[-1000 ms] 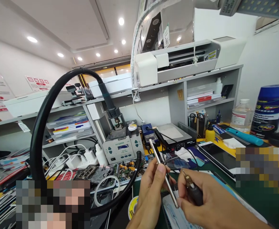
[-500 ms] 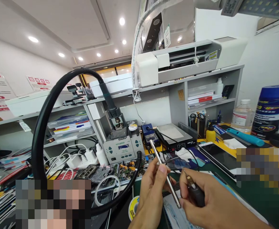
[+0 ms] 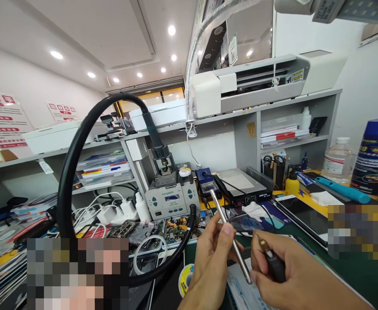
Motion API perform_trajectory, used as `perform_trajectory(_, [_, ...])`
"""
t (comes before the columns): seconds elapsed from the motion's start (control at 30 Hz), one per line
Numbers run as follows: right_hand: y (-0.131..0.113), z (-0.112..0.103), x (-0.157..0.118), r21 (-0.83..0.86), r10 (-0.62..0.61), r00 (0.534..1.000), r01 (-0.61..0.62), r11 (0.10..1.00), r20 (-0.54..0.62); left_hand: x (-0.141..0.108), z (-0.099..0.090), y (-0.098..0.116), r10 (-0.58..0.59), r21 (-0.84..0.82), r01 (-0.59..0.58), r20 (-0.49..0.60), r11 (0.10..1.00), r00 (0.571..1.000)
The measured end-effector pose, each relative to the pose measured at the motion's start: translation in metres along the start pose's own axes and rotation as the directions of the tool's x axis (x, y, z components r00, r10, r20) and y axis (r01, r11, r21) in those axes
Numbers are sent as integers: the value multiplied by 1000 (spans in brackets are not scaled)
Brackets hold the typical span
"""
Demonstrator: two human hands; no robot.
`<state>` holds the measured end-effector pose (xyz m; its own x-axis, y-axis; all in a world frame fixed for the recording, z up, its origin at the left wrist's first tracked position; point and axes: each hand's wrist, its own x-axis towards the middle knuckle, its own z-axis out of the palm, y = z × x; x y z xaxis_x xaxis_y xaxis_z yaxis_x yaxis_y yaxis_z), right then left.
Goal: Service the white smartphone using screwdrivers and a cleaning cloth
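My left hand [image 3: 213, 262] is closed round a slim silver-edged phone [image 3: 230, 234], seen nearly edge-on and tilted, with its faces mostly hidden. The thumb presses along its near side. In my right hand [image 3: 292, 271] is a soldering iron [image 3: 274, 262] with a dark grip and brass-coloured collar. Its thin tip points up and left, apart from the phone's upper part. My right fingertips are close to the phone's lower end; whether they touch it I cannot tell. Beneath the hands lies a pale blue patterned sheet [image 3: 245, 286].
A hot-air station [image 3: 172, 200] stands behind, its black hose [image 3: 62, 185] looping at left. Circuit boards [image 3: 176, 232] and a solder spool [image 3: 185, 277] lie left of my hands. A larger device [image 3: 301, 215], a bottle [image 3: 339, 159] and a blue-capped can [image 3: 374, 155] are at right.
The whole scene has shifted slightly right in view as the head turned. Both hands keep their grips, with almost no change between them.
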<state>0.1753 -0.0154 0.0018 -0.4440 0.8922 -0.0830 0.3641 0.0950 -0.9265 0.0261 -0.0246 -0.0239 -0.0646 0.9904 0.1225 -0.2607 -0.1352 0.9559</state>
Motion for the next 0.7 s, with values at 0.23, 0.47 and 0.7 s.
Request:
perform_trajectory(0.23, [2,-5,2,68,4,998,-8,998,63,1,2,2,18,51,-19,16,998,1000])
perform_trajectory(0.47, [3,-18,18,188,-56,966,8,982,251,5,-1,-2,-138,-16,138,-13,990,990])
perform_trajectory(0.7, [4,-21,27,255,-103,950,26,967,293,6,1,7,-279,-12,279,-22,960,960])
